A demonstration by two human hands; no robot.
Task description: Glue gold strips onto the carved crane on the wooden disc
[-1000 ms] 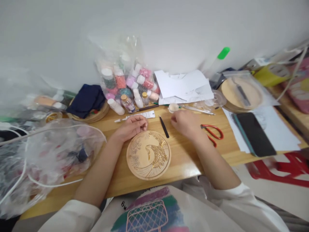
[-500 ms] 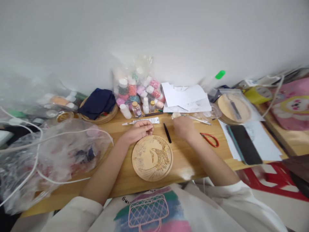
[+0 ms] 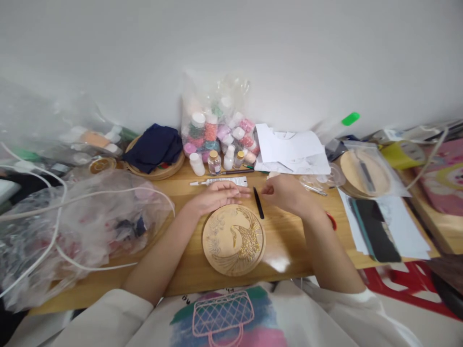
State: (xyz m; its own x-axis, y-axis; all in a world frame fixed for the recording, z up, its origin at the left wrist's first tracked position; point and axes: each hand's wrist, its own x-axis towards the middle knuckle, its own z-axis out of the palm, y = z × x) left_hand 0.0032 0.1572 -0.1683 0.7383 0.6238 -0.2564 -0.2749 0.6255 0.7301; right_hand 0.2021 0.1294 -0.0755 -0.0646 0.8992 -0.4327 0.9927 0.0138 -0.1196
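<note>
A round wooden board (image 3: 220,241) lies flat on the table in front of me, carved with a crested bird whose right side is lined in gold. At its upper edge my left hand (image 3: 219,196) has its fingers stretched out to the right, slightly apart. My right hand (image 3: 287,193) is closed with curled fingers, above the table to the right; whether it holds anything is hidden. Between the hands lies a black pair of tweezers (image 3: 258,203). Behind my left hand is a white glue tube (image 3: 237,181) with a thin nozzle. A small pale object (image 3: 273,175) shows behind my right hand.
Small bottles (image 3: 214,163) and a clear bag of bead jars (image 3: 211,127) stand at the back. White papers (image 3: 291,147) lie beside them. Red-handled scissors (image 3: 332,221) are partly behind my right arm. A phone (image 3: 376,231) lies right; plastic bags (image 3: 97,217) and a white cable are left.
My right hand has drawn back from the pale object toward the tweezers. My left fingers have straightened from a curl. The view has shifted slightly, moving everything on the table rightward.
</note>
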